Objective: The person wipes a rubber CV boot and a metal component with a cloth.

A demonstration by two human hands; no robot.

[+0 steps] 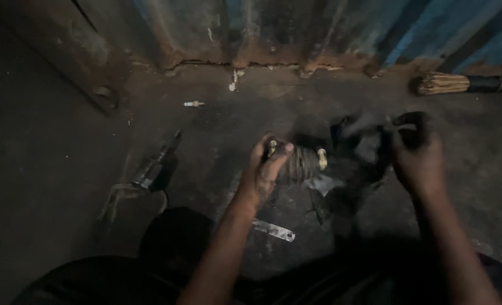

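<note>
Ribbed part [301, 161] | dark, greasy, pale studs | left hand [265, 172] grips it

Your forearms are bare, with no sleeves showing. Dark grease smears mark your left hand [265, 169] and right hand [417, 155]. Dark trousers cover your knees.

Both bare forearms reach forward from the bottom edge of the view, roughly parallel. The grease-smeared left hand [265, 172] is curled shut, fingers [273, 152] bent over and thumb up — back of the hand facing the camera. The darker, blurred right hand [417, 152] sits at the same height, well apart from it — fingers hooked inward, wrist slightly bent.
</note>
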